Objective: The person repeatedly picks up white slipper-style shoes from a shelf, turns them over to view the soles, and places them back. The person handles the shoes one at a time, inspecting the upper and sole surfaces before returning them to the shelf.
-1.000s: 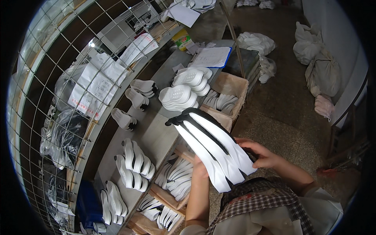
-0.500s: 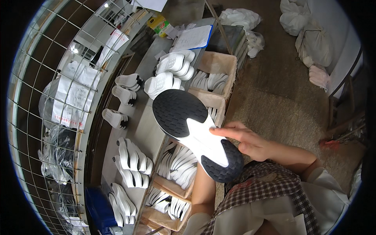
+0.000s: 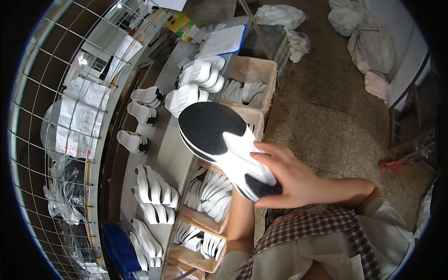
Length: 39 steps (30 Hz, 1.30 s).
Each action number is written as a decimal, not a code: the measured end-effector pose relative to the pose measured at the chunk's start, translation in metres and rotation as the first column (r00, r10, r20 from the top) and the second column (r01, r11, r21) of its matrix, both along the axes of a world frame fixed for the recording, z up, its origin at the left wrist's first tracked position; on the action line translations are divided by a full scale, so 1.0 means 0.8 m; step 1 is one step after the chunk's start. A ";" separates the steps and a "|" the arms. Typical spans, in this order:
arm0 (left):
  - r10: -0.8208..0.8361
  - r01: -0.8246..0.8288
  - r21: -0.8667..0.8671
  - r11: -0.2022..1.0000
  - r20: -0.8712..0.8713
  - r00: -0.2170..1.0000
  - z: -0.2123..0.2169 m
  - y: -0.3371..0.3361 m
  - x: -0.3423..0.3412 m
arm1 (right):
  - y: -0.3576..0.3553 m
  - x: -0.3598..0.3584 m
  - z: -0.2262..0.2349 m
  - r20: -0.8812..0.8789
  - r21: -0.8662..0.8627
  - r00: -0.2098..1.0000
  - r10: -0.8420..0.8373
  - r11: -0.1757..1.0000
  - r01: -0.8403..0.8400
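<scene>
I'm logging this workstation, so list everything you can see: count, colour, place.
held shoe soles: count unclear, black and white, centre
bench soles: many, white and black, on the bench
bench: one, grey, left of centre
tubs: four visible, tan, along bench's right side
tub soles: many, mostly white, inside the tubs
clipboard: one, blue-edged with white paper, bench's far end
container: one, yellow and green, by clipboard
wire mesh: one, grey, left
paper sheets: several, white, by the mesh
plastic bags: several, clear, left
floor bags: several, white and pinkish, upper right
bin-like object: one, blue, lower left
apron: one, brown-and-white check, on person
left forearm: one, bare, bottom centre, hand hidden
right hand: one, bare, on held soles' narrower end
</scene>
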<state>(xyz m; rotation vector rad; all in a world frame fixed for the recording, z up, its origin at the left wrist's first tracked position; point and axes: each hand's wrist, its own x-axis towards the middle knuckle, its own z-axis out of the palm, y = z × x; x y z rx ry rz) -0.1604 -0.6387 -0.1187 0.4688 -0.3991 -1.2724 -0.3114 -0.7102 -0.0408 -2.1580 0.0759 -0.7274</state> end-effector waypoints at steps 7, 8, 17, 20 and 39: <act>0.008 -0.083 -0.298 0.951 -0.243 0.970 -0.001 -0.003 0.014 | -0.042 -0.008 -0.015 0.233 0.948 0.971 0.046 0.210 -0.238; 0.010 -0.106 -0.338 0.935 -0.274 0.962 0.001 0.000 0.016 | -0.057 -0.011 -0.024 0.415 0.905 0.907 0.075 0.066 -0.420; 0.100 -0.180 -0.319 0.931 -0.253 0.962 0.021 0.007 0.015 | -0.079 -0.034 -0.072 0.471 0.860 0.870 -0.148 -0.142 -0.490; 0.092 -0.170 -0.317 0.933 -0.246 0.965 0.020 0.007 0.016 | -0.075 -0.038 -0.078 0.432 0.880 0.884 -0.177 -0.133 -0.456; 0.117 -0.167 -0.142 0.976 -0.304 0.946 0.040 0.005 0.010 | -0.050 -0.005 -0.137 0.577 0.758 0.815 0.046 -0.402 -0.514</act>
